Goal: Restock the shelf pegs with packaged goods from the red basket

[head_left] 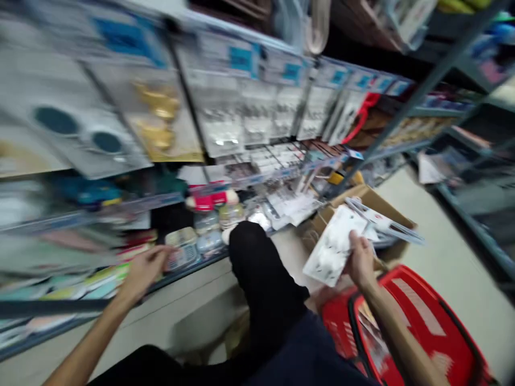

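Observation:
My right hand (361, 258) grips a white hanging card pack (335, 245) by its edge, with a row of small pieces too blurred to name. It is over the front of an open cardboard box (368, 195), in which other white packs (382, 221) stick up. My left hand (148, 268) reaches toward the bottom shelf with loosely bent fingers, and I see nothing in it. Just beyond its fingertips is a small clear-sided container (182, 249); motion blur hides whether they touch.
A red shopping basket (422, 316) with packs inside stands below my right forearm. Hanging packs (225, 118) with blue price tags line the rack in front. My bent knee (251, 241) is between my hands, close to the lower shelf edge. More shelving (478, 198) stands across the aisle.

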`<state>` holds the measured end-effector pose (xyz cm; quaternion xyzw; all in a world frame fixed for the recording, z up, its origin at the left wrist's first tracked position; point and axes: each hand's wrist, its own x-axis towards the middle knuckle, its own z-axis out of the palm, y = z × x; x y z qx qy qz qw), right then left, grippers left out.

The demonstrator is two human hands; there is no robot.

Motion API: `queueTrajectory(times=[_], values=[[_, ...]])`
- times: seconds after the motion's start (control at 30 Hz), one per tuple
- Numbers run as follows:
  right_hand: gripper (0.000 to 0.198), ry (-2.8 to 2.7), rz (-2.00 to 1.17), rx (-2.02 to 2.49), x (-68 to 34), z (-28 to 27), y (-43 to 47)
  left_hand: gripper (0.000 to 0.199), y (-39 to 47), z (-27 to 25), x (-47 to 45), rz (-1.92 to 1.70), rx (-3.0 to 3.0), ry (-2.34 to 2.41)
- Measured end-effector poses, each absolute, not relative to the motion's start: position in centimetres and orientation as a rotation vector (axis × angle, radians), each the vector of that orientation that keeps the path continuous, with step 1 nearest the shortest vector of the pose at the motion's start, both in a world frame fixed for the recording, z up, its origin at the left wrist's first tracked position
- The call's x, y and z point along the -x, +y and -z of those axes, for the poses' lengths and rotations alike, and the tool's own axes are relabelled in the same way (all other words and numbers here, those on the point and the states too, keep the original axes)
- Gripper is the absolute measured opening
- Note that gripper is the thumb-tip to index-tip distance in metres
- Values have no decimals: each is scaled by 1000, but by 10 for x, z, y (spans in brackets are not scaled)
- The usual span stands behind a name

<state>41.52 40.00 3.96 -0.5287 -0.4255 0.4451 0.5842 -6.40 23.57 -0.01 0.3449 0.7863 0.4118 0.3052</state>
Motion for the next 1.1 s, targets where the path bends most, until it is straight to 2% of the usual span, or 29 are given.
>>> queueTrajectory(times=[0.07, 0.17, 0.23, 0.33, 0.5, 0.73, 1.1], values=[[43, -1263, -1211, 1172, -313, -29, 392, 65, 220, 2, 78, -1114, -903, 1900], [42, -1587, -1491, 847, -178, -12, 374, 73, 212, 8, 81, -1186, -895, 1549], [44, -1747, -1608, 694, -113, 1, 367, 71, 209, 14, 80, -1227, -907, 1441], [48, -1841, -1797, 552, -64, 20, 367, 58, 201, 23, 81, -1199, -938, 1465], [49, -1679, -2072, 497, -68, 39, 369, 41, 193, 26, 92, -1220, -977, 1472], [44, -1578, -2257, 486, -80, 33, 374, 49, 198, 21, 97, -1155, -868, 1386], [42, -1625, -2138, 489, -124, 21, 400, 45, 227, 9, 81, -1157, -727, 1302]])
